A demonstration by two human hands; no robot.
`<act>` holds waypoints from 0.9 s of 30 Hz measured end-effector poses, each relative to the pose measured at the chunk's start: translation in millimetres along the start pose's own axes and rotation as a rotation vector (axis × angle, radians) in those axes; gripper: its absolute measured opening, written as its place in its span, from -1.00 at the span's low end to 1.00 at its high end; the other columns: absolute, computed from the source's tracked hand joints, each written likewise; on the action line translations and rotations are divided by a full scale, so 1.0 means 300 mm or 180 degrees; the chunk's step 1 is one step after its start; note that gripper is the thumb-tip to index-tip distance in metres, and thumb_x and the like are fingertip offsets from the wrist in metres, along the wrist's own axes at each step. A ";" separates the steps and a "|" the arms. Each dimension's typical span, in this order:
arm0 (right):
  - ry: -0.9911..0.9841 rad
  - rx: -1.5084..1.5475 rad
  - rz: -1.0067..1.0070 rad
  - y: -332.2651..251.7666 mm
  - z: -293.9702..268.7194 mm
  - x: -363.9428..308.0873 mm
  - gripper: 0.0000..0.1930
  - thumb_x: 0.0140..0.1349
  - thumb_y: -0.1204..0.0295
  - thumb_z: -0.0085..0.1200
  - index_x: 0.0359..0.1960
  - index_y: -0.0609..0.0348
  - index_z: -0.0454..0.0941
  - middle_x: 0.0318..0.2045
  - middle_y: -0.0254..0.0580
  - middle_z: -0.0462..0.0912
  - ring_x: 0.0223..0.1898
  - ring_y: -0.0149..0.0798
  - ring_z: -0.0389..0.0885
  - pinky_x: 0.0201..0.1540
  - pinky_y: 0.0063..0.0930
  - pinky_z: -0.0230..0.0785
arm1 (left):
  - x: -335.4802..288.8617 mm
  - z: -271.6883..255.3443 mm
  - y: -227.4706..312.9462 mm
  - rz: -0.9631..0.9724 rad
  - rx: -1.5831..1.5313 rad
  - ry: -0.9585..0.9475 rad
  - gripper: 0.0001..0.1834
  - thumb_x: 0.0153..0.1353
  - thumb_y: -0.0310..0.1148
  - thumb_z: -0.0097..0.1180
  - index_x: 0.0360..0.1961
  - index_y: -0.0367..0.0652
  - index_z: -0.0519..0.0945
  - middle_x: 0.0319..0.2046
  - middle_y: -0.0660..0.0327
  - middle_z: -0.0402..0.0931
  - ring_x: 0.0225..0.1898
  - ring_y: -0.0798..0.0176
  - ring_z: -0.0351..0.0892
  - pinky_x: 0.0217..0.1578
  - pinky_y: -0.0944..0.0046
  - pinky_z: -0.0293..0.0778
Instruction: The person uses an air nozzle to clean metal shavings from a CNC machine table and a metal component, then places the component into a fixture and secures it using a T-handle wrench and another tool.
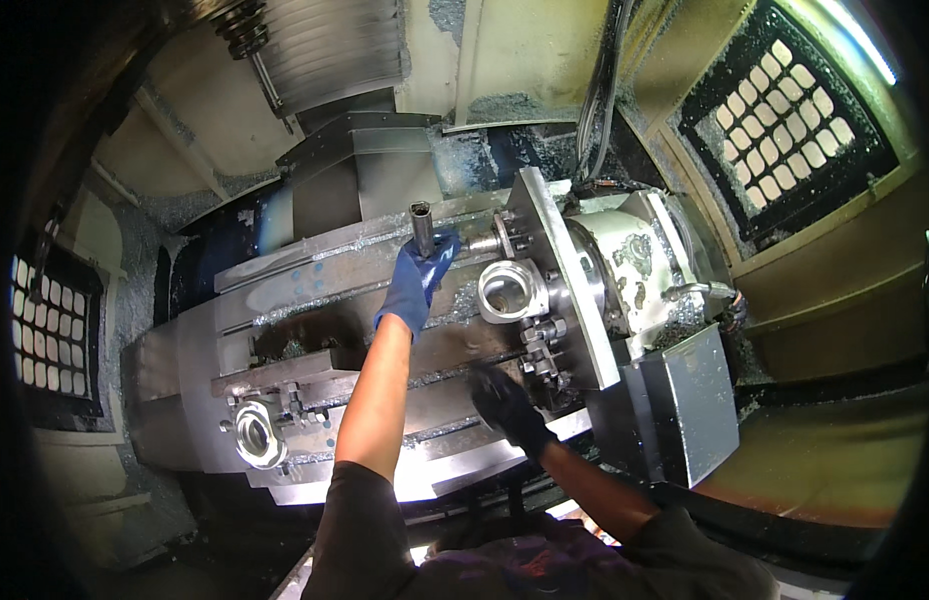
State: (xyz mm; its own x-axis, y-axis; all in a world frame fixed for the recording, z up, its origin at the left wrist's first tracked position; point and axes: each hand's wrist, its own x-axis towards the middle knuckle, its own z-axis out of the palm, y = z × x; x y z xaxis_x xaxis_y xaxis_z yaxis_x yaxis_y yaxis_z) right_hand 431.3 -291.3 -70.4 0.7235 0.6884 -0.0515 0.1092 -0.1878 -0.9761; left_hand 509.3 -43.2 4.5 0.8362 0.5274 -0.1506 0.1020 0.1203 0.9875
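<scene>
My left hand (421, 278), in a blue glove, is closed around a dark metal tube with a hollow, socket-like end (422, 222) that points up. It is above the machine table (345, 285), left of a bolt assembly on an upright metal plate (565, 270). A round metal fitting with a wide bore (507, 291) is fixed against that plate. My right hand (507, 405), in a dark glove, is over the table's near side, close to the clamp bolts (545, 350) below the fitting. Its fingers are dark and blurred, so their pose is unclear.
A second ring-shaped metal fitting (257, 436) is clamped at the table's near left. A pale rotary unit (625, 265) stands behind the plate, with a grey box (693, 400) in front. A spindle tool (268, 85) hangs at upper left. Metal chips lie around.
</scene>
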 end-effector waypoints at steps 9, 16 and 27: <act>0.0065 -0.0280 0.0304 -0.130 0.230 0.742 -0.62 0.24 0.22 0.00 0.02 0.15 0.44 -0.05 -0.04 0.57 -0.02 -0.13 0.52 0.03 -0.39 0.34 | -0.050 -0.065 0.053 -0.0018 -0.0103 -0.0088 -0.51 0.16 -0.24 0.25 0.06 -0.25 0.46 -0.15 0.22 0.58 -0.18 0.35 0.51 -0.10 0.28 0.41; 0.0758 -0.0076 0.0501 0.089 0.258 0.698 -0.72 0.18 0.28 0.14 -0.27 0.28 0.59 -0.36 -0.21 0.66 -0.50 -0.32 0.50 -0.36 -0.47 0.41 | 0.168 0.026 0.264 0.0839 0.0615 0.0391 -0.57 0.26 -0.23 0.09 0.12 -0.11 0.42 -0.24 0.19 0.56 -0.22 0.25 0.56 -0.21 0.34 0.51; 0.0143 0.2713 -0.0241 -0.470 0.051 0.284 -0.54 0.21 0.51 0.12 0.15 0.26 0.35 -0.06 -0.20 0.56 -0.08 -0.40 0.56 -0.05 -0.54 0.45 | 0.194 -0.168 -0.384 0.0493 0.0635 -0.0381 -0.57 0.30 -0.03 -0.03 0.09 0.01 0.46 -0.13 0.27 0.57 -0.02 0.28 0.49 -0.17 0.24 0.47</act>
State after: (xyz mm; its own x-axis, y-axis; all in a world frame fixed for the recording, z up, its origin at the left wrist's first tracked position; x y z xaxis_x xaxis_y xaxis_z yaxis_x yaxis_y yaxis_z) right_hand 467.1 -195.7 59.7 0.7632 0.6460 0.0110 -0.3784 0.4607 -0.8028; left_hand 519.2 16.1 -120.4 0.9066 0.4219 -0.0024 0.0623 -0.1283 0.9898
